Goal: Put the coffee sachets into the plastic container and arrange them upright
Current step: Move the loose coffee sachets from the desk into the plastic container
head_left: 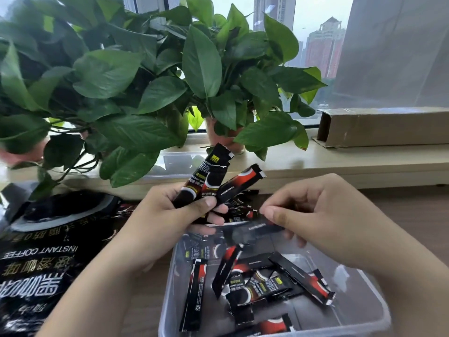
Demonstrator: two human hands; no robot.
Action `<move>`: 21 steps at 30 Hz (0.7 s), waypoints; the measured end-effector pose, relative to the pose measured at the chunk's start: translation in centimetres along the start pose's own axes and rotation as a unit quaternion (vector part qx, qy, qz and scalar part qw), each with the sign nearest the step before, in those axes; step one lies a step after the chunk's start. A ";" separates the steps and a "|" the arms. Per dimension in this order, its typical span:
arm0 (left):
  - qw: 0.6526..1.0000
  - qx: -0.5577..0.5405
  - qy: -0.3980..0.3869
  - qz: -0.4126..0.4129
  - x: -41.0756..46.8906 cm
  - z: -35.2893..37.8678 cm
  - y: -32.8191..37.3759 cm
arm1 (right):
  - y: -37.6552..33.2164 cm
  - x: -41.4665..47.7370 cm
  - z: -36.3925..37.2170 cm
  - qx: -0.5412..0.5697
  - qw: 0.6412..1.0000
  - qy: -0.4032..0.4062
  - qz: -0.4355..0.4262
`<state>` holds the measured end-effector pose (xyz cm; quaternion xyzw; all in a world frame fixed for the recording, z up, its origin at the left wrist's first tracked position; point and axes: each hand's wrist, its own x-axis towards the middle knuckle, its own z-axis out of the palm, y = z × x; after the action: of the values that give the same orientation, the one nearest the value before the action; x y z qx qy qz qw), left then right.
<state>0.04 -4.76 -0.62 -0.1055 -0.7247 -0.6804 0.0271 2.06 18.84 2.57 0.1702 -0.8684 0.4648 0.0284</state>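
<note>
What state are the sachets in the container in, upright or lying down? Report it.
Lying down. The sachets in the plastic container lie flat or lean, crossed at mixed angles; none stands upright. The left hand holds three more above it.

Sachets (264,280) lie in the container (379,310) (bag (46,242) left, plants (150,76) behind).

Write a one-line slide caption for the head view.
Left hand grips three black-and-red coffee sachets while right hand pinches another above the clear plastic container of loose sachets.
</note>
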 end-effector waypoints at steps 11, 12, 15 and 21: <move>0.990 0.048 -0.135 -0.018 -0.9 0.2 0.6 | -0.7 -0.7 -0.3 -0.044 0.997 0.025 -0.051; 0.989 0.056 -0.136 -0.016 -0.9 0.0 0.6 | -0.2 -0.8 -0.7 -0.077 0.996 -0.007 -0.032; 0.980 0.114 -0.162 -0.007 -0.7 -0.4 0.4 | 0.9 -1.1 -2.0 -0.159 0.984 -0.077 0.033; 0.957 0.202 -0.207 0.018 -1.0 -0.7 -0.3 | 1.6 -0.8 -2.8 -0.076 0.997 -0.018 -0.006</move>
<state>0.87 -5.54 -1.03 -0.2496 -0.8346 -0.4826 -0.0908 1.96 22.11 2.73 0.1811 -0.9007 0.3940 0.0284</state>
